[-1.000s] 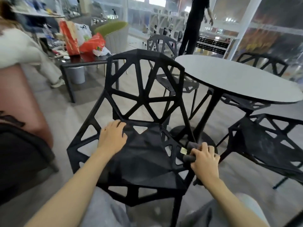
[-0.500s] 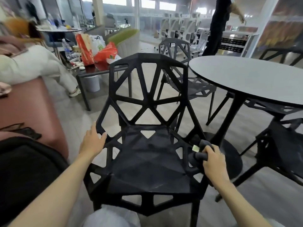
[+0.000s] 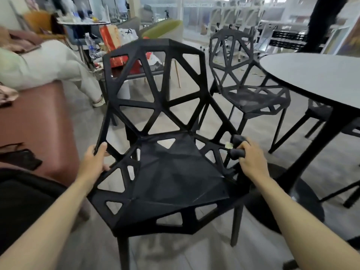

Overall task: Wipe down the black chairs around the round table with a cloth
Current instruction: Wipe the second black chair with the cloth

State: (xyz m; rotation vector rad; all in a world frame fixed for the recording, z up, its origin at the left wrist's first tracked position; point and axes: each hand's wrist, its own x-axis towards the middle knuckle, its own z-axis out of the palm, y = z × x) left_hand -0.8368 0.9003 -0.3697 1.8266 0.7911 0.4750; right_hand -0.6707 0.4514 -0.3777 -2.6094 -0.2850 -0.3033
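Note:
A black chair (image 3: 175, 176) with an open triangular lattice stands right in front of me, its back facing away. My left hand (image 3: 95, 160) grips the chair's left side strut, fingers curled round it. My right hand (image 3: 253, 162) holds a dark rolled cloth (image 3: 237, 148) against the chair's right edge. The round table (image 3: 315, 75) with a grey top stands at the right on a black pedestal. A second black chair (image 3: 247, 90) stands beyond, next to the table.
A reddish sofa (image 3: 37, 123) sits close at the left with a seated person's legs (image 3: 50, 65) on it. A low dark table (image 3: 136, 75) with red bags lies behind the chair. Another black chair (image 3: 319, 112) shows under the round table. A standing person (image 3: 321, 24) is far right.
My left hand left the seat and took hold of the chair's left strut. The chair has drawn away from the table toward me and the view has swung left.

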